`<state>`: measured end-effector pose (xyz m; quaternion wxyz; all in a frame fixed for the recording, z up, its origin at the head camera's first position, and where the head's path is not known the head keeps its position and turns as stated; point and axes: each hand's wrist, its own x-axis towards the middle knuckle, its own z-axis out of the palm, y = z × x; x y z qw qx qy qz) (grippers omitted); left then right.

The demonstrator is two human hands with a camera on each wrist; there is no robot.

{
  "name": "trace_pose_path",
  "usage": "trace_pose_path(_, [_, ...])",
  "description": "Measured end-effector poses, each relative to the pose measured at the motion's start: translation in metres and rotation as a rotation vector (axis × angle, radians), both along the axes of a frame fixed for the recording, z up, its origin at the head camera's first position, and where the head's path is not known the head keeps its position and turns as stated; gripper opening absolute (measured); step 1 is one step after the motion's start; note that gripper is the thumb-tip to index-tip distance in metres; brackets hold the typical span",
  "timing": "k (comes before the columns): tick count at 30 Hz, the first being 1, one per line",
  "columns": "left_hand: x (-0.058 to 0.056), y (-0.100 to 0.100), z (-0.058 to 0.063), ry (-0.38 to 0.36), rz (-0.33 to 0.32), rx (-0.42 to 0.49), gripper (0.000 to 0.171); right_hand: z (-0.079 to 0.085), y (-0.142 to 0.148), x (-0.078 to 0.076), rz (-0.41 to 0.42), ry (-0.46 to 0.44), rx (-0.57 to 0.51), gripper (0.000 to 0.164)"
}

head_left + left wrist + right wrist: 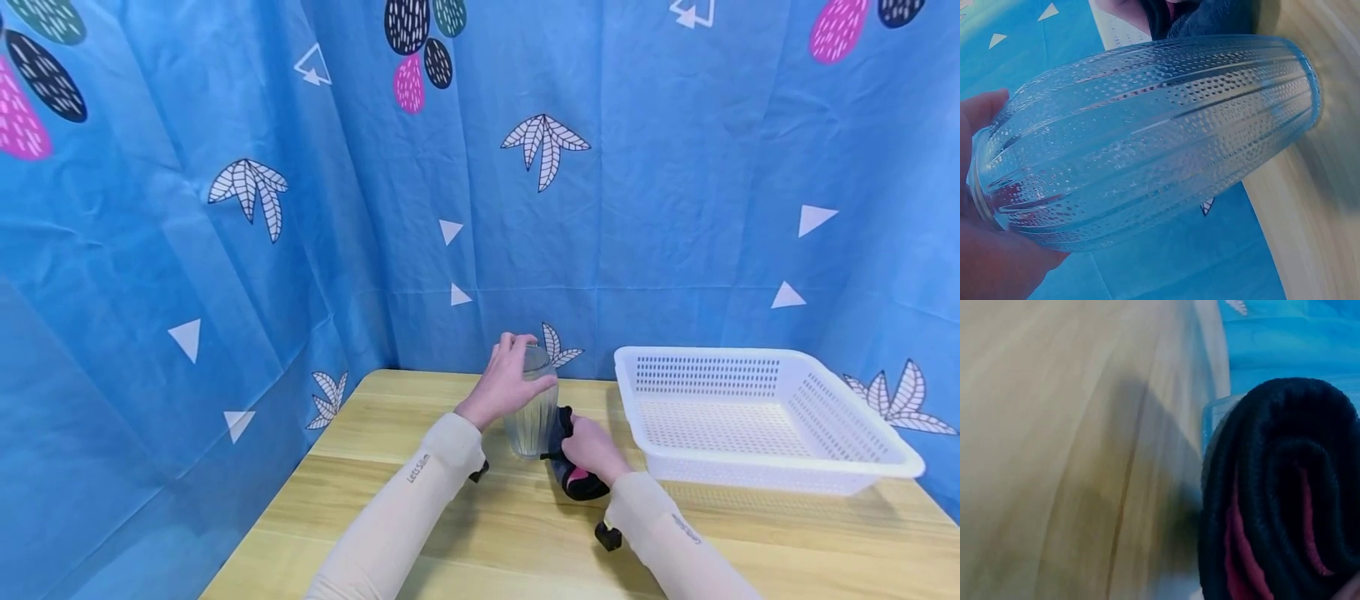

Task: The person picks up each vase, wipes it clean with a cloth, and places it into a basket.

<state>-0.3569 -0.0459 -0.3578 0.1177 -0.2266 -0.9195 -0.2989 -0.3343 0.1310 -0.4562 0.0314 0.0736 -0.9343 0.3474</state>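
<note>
A clear ribbed glass vase [532, 427] with a dotted texture stands upright on the wooden table. My left hand [504, 383] grips it around the mouth, fingers on the far side and thumb on the near side. The left wrist view shows the whole vase [1147, 137] with its base on the tabletop. Close against its right side, my right hand [592, 447] holds a folded dark cloth [587, 489] with black edging and a pink inner side. In the right wrist view the rolled layers of the cloth [1254, 487] face the camera; the fingers are mostly hidden.
A white perforated plastic basket [750, 471] sits to the right of the hands on the table. Blue patterned curtain [660, 208] hangs behind the table [360, 467] and along its left side. Black wrist cameras [608, 536] are strapped under both sleeves.
</note>
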Motion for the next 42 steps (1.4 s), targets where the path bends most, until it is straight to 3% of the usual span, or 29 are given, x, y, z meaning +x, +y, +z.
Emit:
trace_pose_path(5, [0.0, 0.001, 0.0, 0.04, 0.052, -0.041, 0.073, 0.01, 0.001, 0.005, 0.011, -0.004, -0.18, 0.047])
trace_pose_path(9, [0.001, 0.001, 0.002, 0.053, 0.087, -0.089, 0.069, 0.03, 0.002, 0.011, -0.005, 0.049, -0.216, 0.055])
trace_pose_path(12, [0.002, 0.001, 0.006, 0.026, 0.077, -0.082, 0.066, 0.046, 0.003, 0.015, -0.01, 0.086, -0.21, 0.061])
trace_pose_path(20, [0.002, -0.001, 0.011, -0.023, 0.044, -0.041, 0.066, 0.075, 0.001, 0.018, -0.006, 0.153, -0.315, 0.065])
trace_pose_path(27, [0.0, -0.001, 0.013, -0.052, 0.014, -0.003, 0.07, 0.093, -0.001, 0.022, 0.052, 0.295, -0.423, 0.06])
trace_pose_path(30, [-0.002, -0.002, 0.012, -0.046, -0.004, 0.003, 0.07, 0.09, -0.001, 0.022, 0.021, 0.322, -0.432, 0.058])
trace_pose_path(33, [-0.002, -0.002, 0.011, -0.034, -0.016, 0.001, 0.069, 0.079, 0.001, 0.02, -0.032, 0.282, -0.405, 0.057])
trace_pose_path(38, [-0.001, -0.002, 0.01, -0.017, -0.005, -0.022, 0.068, 0.054, 0.004, 0.014, -0.107, 0.237, -0.283, 0.059])
trace_pose_path(42, [0.001, -0.001, 0.008, -0.011, -0.001, -0.029, 0.066, 0.032, 0.002, 0.012, -0.114, 0.183, -0.222, 0.058])
